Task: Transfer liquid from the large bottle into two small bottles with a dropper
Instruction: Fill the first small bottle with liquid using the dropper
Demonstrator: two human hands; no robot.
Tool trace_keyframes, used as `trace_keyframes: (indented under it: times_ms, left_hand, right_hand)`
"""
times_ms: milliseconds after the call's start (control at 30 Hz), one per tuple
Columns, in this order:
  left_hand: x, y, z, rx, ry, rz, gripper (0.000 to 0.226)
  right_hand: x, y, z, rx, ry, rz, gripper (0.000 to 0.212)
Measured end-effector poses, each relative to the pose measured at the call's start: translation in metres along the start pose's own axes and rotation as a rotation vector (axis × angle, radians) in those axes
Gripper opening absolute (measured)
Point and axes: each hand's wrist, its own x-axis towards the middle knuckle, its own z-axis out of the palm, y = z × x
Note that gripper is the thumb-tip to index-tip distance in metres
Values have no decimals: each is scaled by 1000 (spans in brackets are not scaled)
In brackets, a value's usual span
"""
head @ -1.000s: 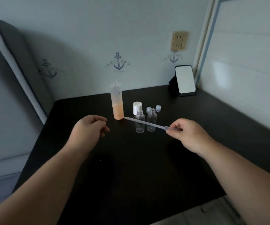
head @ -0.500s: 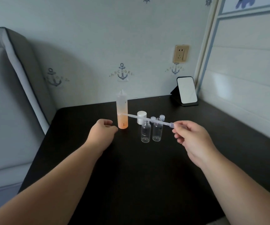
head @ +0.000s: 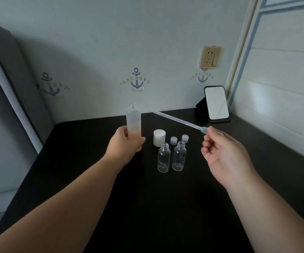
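Fingers and thumb of the left hand [head: 123, 143] curl round the lower part of the large bottle [head: 134, 125], which stands upright on the black table [head: 147, 207]; its open nozzle points up and pale orange liquid fills roughly its lower third. Fingertips of the right hand [head: 224, 154] pinch the bulb end of the clear plastic dropper [head: 176, 119], the other fingers loosely bent beneath. The dropper lies nearly level in the air, slanting up and away from that hand, its thin tip just right of the large bottle's nozzle and not touching it.

Right of the large bottle, on the table, stands a white cap [head: 159, 138]. Nearer the person than that cap stand two small bottles [head: 171, 156], clear, upright, uncapped, side by side and almost touching; whether they hold any liquid cannot be told. Two small translucent caps [head: 179, 139] sit just behind them, right of the white cap. Well beyond and right of the large bottle, a small mirror [head: 216, 102] leans on its dark stand by the wall, under a gold wall socket [head: 210, 57].
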Motion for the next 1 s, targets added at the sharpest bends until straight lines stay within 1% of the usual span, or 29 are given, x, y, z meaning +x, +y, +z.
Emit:
trace_keyframes:
  times_ms: [133, 300, 400, 500, 567, 700, 833, 1000]
  left_hand:
    - [0, 0, 8, 33, 54, 26, 56]
    - [0, -7, 4, 51, 100, 57, 44]
    - [-6, -11, -1, 80, 102, 71, 46]
    - [-18, -17, -9, 106, 107, 92, 51]
    - [-25, -21, -12, 107, 114, 112, 50]
    - [-34, -27, -14, 94, 108, 155, 45]
    - [-38, -27, -14, 105, 92, 182, 48]
    - [-38, -28, -15, 115, 94, 203, 47]
  right_hand:
    - [6, 0, -1, 83, 2, 10, 9]
    - [9, -7, 4, 75, 24, -15, 14]
    - [8, -13, 12, 66, 23, -32, 20]
    - [6, -17, 18, 68, 5, -62, 14]
    - [3, -19, 21, 46, -6, -89, 12]
    - [-1, -22, 24, -17, -16, -133, 12]
    - [-3, -25, 26, -88, -15, -173, 12]
    - [-5, -29, 29, -162, -35, -225, 23]
